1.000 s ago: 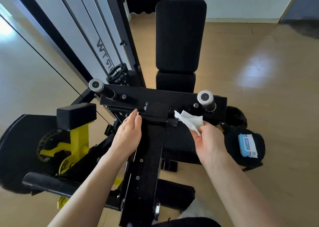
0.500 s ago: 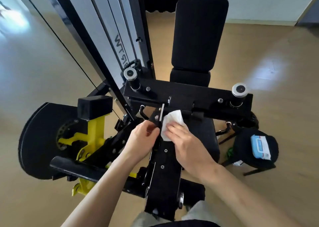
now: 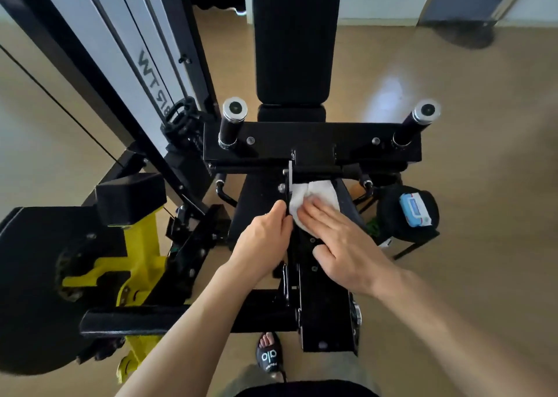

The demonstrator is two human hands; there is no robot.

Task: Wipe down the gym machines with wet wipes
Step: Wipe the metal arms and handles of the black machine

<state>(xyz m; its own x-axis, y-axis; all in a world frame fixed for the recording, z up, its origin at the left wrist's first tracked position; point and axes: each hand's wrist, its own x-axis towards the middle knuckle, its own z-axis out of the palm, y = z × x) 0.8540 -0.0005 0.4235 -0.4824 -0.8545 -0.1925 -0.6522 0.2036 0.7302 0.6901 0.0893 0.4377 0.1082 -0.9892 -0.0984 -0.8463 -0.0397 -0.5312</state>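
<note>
Now the flat right grip (image 3: pixel 338 239) presses the wipe (image 3: pixel 314 199) under its fingertips, left grip (image 3: pixel 262 242) grasping the frame (image 3: pixel 317 276).

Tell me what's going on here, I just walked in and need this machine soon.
A person is wiping the gym machine. The right hand presses a white wet wipe flat on the black central arm, while the left hand grips a thin metal plate beside it. The wipes pack sits on a stool to the right.
</note>
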